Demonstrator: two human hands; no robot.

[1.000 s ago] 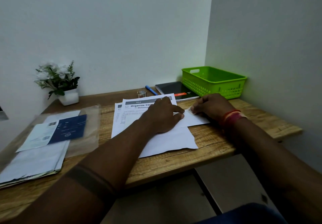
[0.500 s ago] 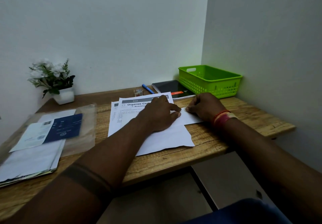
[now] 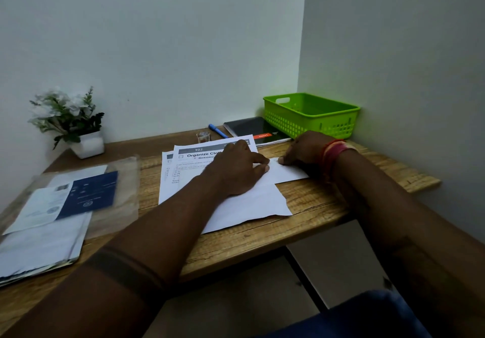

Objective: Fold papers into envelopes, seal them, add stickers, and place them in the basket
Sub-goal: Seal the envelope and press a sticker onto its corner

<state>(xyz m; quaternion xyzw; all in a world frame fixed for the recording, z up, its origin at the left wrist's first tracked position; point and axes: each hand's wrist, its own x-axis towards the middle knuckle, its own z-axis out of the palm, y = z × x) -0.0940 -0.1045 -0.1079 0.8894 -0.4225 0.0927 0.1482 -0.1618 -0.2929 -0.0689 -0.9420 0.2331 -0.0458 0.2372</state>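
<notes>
A white paper [image 3: 252,206] lies slantwise on the wooden desk [image 3: 315,203], its far part folded over to the right [image 3: 291,174]. My left hand [image 3: 236,169] presses flat on the paper, index finger stretched along the fold. My right hand [image 3: 307,148], with red thread bands at the wrist, has curled fingers pinching the folded edge just beyond the left fingertip. The green plastic basket [image 3: 312,125] stands in the back right corner, just behind my right hand; nothing shows inside it.
Printed sheets [image 3: 183,164] lie under the white paper. A black notebook [image 3: 249,127], blue pen [image 3: 217,131] and small clear object [image 3: 203,136] sit behind them. At left are a plastic sleeve with a blue card [image 3: 91,193], stacked white papers [image 3: 39,248] and a potted plant [image 3: 68,119].
Both hands stay on the paper's fold in almost the same place. The view has shifted slightly.
</notes>
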